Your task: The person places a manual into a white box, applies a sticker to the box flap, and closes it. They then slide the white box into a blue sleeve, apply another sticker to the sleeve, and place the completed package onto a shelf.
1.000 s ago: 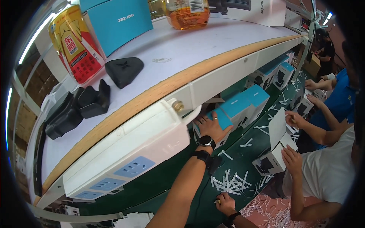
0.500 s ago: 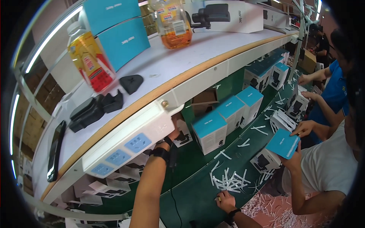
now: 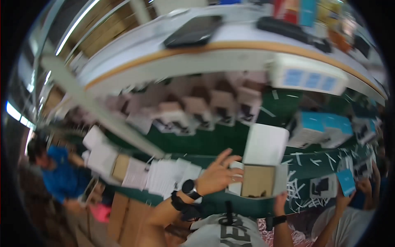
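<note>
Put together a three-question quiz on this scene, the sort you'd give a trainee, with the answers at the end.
1. Which wrist wears the round watch? A: right; B: left; C: neither.
2. True or false: the white carton between the left hand and the right hand stands open.
3. Fill in the missing colour: the sockets on the white power strip are ____.

Key: 1. B. 2. True. 3. Blue.

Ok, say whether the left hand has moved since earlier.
Yes: relative to the power strip, the left hand has moved left and lower in view, now by the open box.
</note>
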Demonstrator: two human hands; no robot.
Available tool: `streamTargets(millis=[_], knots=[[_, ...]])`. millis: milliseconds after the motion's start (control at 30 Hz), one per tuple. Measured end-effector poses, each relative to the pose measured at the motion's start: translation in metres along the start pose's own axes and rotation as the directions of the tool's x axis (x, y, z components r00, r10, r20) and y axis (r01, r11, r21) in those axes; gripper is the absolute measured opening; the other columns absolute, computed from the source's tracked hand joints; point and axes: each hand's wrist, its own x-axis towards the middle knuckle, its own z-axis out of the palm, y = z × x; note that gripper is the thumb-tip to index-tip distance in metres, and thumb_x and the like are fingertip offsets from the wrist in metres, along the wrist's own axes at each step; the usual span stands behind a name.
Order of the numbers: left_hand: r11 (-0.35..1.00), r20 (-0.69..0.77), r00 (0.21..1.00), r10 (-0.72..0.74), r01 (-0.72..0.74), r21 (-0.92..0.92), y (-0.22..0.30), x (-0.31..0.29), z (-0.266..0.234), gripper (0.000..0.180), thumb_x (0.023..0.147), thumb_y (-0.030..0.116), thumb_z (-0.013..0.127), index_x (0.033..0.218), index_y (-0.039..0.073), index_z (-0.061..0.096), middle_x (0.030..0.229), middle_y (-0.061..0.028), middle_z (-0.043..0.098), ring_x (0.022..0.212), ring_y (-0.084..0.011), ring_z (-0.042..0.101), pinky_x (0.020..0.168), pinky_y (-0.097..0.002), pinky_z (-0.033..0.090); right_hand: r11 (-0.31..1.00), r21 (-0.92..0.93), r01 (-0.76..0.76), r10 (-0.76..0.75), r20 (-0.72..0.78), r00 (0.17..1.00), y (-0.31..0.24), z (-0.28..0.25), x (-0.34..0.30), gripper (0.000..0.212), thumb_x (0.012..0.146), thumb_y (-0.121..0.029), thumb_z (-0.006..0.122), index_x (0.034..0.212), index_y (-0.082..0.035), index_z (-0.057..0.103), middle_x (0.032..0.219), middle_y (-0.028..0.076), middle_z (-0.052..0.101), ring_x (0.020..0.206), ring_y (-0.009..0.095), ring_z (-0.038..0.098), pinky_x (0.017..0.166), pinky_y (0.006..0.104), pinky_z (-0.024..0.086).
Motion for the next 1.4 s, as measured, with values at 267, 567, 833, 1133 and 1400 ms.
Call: streamTargets(millis=[267,567,833,1133,1400], knots=[[0.568,-0.386,0.504,-0.773,0.82,-0.067,0.007,-0.154,0.072,0.036,0.092,0.012,0.071,0.126,0.0,0.067,0.127,-0.0214,0.065,0.122,-0.0429,0.059,0.104,-0.0493,0.05,0.996,-0.003,0.095,-0.09,0.264,0.96,-0.088,0.088,-0.032,0.052,0.111,-0.028,0.051,0.155,0.001,0.044,0.144,0.009,0.059,0.13,0.021,0.057,0.114,0.0354,0.043],[0.338,-0.188,0.406,-0.894,0.888,0.311,-0.019,-0.246,0.171,0.035,0.091,0.025,0.073,0.111,-0.004,0.074,0.115,-0.0203,0.067,0.109,-0.0419,0.063,0.089,-0.0506,0.055,0.987,0.135,-0.085,0.047,0.266,0.963,-0.064,0.097,-0.02,0.05,0.107,-0.026,0.061,0.148,0.0,0.053,0.132,0.004,0.065,0.117,0.015,0.062,0.1,0.0295,0.051],[0.273,-0.388,0.231,-0.892,0.96,-0.056,0.004,-0.241,0.104,0.019,0.097,0.017,0.07,0.099,0.001,0.079,0.097,-0.0161,0.068,0.088,-0.0385,0.068,0.076,-0.0422,0.057,0.944,-0.035,-0.329,0.329,0.188,0.925,-0.089,0.022,-0.055,0.034,0.101,-0.021,0.07,0.131,-0.005,0.065,0.104,-0.005,0.067,0.073,0.0,0.05,0.059,0.0163,0.035],[0.679,-0.656,0.178,-0.733,0.254,-0.689,0.123,-0.102,0.009,0.054,0.086,0.003,0.072,0.136,-0.007,0.056,0.132,-0.0223,0.066,0.114,-0.0302,0.069,0.097,-0.0415,0.058,0.925,-0.086,-0.369,0.378,0.128,0.917,-0.124,0.037,-0.064,0.031,0.1,-0.019,0.071,0.129,-0.008,0.067,0.103,-0.005,0.069,0.072,0.0,0.048,0.058,0.0169,0.032],[0.806,-0.462,0.662,-0.591,0.509,-0.301,0.096,-0.065,0.011,0.037,0.071,0.003,0.068,0.107,-0.001,0.068,0.101,-0.0193,0.067,0.084,-0.0415,0.067,0.067,-0.0438,0.057,0.945,-0.1,-0.313,0.327,0.19,0.926,-0.132,0.039,-0.067,0.029,0.101,-0.014,0.068,0.128,-0.004,0.065,0.102,-0.003,0.068,0.068,-0.001,0.044,0.057,0.017,0.031]])
